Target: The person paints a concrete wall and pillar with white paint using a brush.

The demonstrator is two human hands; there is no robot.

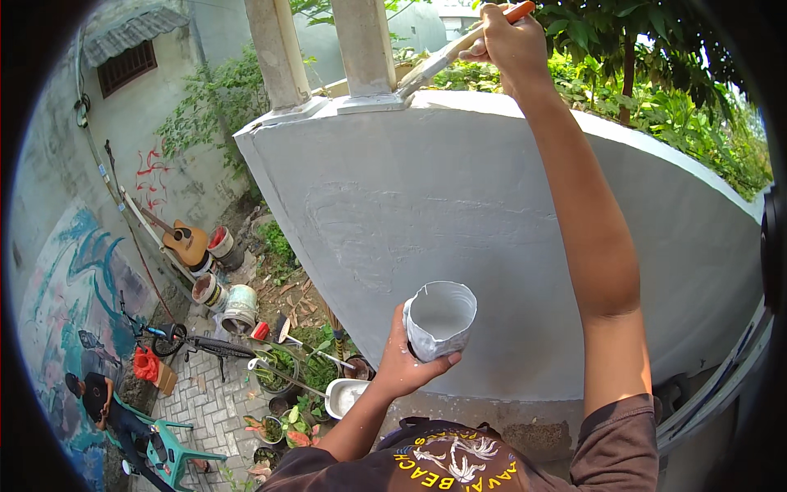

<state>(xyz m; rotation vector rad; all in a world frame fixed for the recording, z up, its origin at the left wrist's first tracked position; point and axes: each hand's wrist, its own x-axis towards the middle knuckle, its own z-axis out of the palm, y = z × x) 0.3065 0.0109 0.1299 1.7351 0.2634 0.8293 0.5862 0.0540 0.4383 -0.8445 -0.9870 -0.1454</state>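
Observation:
My left hand (407, 366) is closed round a paint-smeared cup (440, 338), held upright in front of my chest with pale grey-white paint inside. My right arm reaches up and away to the top of a curved grey wall (492, 213). A paintbrush (438, 64) with an orange-tipped handle is gripped in my right hand (510, 49). Its bristles point down and left, at the base of the right-hand concrete post (366, 49) on the wall's top; whether they touch is hard to make out. Part of the handle is hidden by my fingers.
Potted plants (279, 369), a white long-handled scoop (343, 398) and paint buckets (239, 305) stand at the lower left. Farther off are a guitar (187, 243), a bicycle (205, 344) and a seated person (102, 402). Leafy shrubs (680, 123) grow behind the wall.

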